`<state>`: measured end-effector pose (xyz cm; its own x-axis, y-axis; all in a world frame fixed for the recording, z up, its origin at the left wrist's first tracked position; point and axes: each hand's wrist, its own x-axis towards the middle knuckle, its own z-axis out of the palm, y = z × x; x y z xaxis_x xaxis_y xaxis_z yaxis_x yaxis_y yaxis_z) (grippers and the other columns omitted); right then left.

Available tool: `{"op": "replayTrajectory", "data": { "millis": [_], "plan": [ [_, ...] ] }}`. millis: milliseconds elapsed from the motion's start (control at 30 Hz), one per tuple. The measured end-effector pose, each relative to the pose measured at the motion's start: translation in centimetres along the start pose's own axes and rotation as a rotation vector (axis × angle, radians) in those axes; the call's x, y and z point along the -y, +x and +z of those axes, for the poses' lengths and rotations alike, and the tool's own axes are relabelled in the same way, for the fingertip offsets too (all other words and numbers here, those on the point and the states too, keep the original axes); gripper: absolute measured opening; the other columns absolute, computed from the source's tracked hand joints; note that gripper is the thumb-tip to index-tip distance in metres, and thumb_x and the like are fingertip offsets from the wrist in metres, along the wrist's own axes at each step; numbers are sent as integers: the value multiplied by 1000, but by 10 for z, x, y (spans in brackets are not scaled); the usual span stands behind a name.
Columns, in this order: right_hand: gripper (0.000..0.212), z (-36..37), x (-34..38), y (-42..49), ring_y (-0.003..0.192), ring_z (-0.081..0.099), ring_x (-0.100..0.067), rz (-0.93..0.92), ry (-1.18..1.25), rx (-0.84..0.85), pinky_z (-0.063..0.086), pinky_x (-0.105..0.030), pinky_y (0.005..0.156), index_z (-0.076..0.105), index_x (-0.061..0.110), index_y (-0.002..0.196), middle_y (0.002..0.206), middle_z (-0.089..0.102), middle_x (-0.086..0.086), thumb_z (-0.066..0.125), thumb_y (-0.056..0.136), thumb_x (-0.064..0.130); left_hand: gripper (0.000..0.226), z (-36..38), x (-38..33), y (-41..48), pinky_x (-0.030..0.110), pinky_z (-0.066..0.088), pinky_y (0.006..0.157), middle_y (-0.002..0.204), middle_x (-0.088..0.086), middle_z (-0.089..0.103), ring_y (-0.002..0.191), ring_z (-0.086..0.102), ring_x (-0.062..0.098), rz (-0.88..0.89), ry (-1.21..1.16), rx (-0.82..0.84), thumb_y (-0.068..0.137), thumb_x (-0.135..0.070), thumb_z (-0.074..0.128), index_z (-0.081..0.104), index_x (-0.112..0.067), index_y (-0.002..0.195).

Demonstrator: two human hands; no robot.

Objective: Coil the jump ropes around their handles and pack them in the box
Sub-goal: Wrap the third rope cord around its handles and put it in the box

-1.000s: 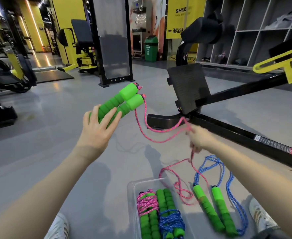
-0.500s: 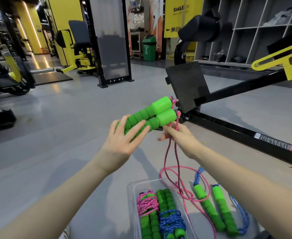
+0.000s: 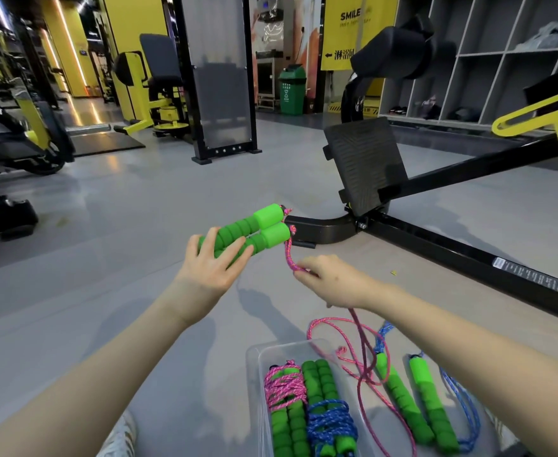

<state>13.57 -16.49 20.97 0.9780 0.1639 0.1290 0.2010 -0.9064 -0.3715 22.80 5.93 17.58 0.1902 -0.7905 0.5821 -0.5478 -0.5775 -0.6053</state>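
grips a pair of green foam handles (image 3: 254,229) side by side in the left hand (image 3: 211,275), fingers (image 3: 238,255) curled over the ribbed lower halves, smooth caps pointing up and to the right. pinches the pink rope (image 3: 290,257) in the right hand (image 3: 337,283) just below those caps, fingers clamped on the cord close to where it leaves the handles. holds both hands in the air above the grey floor (image 3: 122,232), near each other but apart, just beyond the clear plastic box (image 3: 254,361).

under the right wrist, the rest of the pink rope hanging down and looping loosely on the floor past the far right corner of the box. inside the box, a pink-wound bundle (image 3: 284,387) and a blue-wound bundle (image 3: 330,423), each a green handle pair wrapped in its cord, lying lengthwise and touching. on the floor just right of the box, a loose blue jump rope (image 3: 399,394), its two green handles roughly parallel, cord trailing around them.

beyond the hands, a black exercise-machine frame (image 3: 435,242) with a tilted footplate (image 3: 365,163). at the bottom edge, part of a white shoe (image 3: 121,435).
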Motion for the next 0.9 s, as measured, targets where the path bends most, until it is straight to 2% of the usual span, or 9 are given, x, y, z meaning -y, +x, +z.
{"op": "replayTrajectory", "data": {
  "millis": [133, 267, 400, 467, 567, 700, 767, 833, 900],
  "plan": [
    [23, -30, -4, 5, 65, 47, -21, -109, -57, -82, 38, -35, 63, 68, 17, 77, 63, 53, -2, 56, 91, 32, 45, -5, -2, -9, 50, 45, 77, 121, 12, 61, 100, 53, 48, 186, 12, 16, 91, 5, 27, 53, -8, 126],
    [26, -45, -18, 5, 51, 48, -5, -123, 108, -185, 41, -27, 58, 66, 12, 69, 58, 58, 3, 66, 85, 32, 50, -18, -19, -5, 54, 48, 81, 125, 9, 60, 102, 57, 49, 324, -43, -5, 99, 2, 11, 48, -11, 130],
    [30, -56, -23, 3, 49, 44, -4, -116, 356, -141, 38, -23, 52, 64, 4, 64, 52, 55, 2, 68, 85, 25, 42, -34, -41, 2, 54, 47, 86, 130, 6, 57, 107, 56, 49, 382, -142, -79, 101, -3, 22, 46, -14, 134],
    [31, -61, -25, 0, 48, 37, -4, -51, 479, -107, 31, -18, 49, 62, 3, 65, 48, 47, 9, 66, 86, 25, 39, -46, -51, 9, 53, 45, 89, 130, 5, 59, 109, 54, 48, 368, -190, -132, 102, -5, 25, 46, -15, 134],
    [29, -66, -36, -6, 47, 33, -9, 57, 749, -88, 26, -22, 49, 56, 13, 65, 51, 43, 6, 60, 87, 32, 37, -55, -54, 20, 53, 40, 91, 131, 6, 58, 112, 47, 48, 306, -220, -196, 102, -6, 27, 46, -14, 133],
    [29, -54, -30, -15, 36, 50, -8, 146, 1386, -43, 44, -19, 41, 58, 15, 51, 44, 53, 7, 55, 74, 32, 40, -49, -45, 26, 56, 38, 91, 138, 10, 41, 115, 41, 50, 155, -233, -228, 95, -3, 41, 42, -11, 134],
    [32, -36, -29, -12, 31, 35, -5, 132, 1443, -129, 29, -16, 37, 52, 20, 44, 40, 43, 11, 65, 73, 24, 40, -46, -42, 29, 55, 39, 89, 138, 11, 41, 115, 43, 50, 62, -244, -256, 95, 0, 37, 43, -9, 134],
    [37, -20, -31, -6, 34, 19, -4, 173, 1406, -178, 16, -20, 42, 43, 22, 54, 42, 33, 7, 51, 89, 17, 39, -41, -40, 32, 54, 40, 86, 137, 12, 43, 112, 47, 51, 21, -236, -272, 96, 1, 33, 44, -7, 133],
    [34, -12, -28, -3, 36, 16, -7, 246, 1357, -197, 14, -23, 45, 43, 16, 65, 44, 35, 2, 35, 98, 16, 41, -34, -38, 31, 52, 40, 84, 136, 12, 44, 110, 48, 50, -6, -221, -273, 95, 3, 34, 45, -7, 133]
  ]
}}
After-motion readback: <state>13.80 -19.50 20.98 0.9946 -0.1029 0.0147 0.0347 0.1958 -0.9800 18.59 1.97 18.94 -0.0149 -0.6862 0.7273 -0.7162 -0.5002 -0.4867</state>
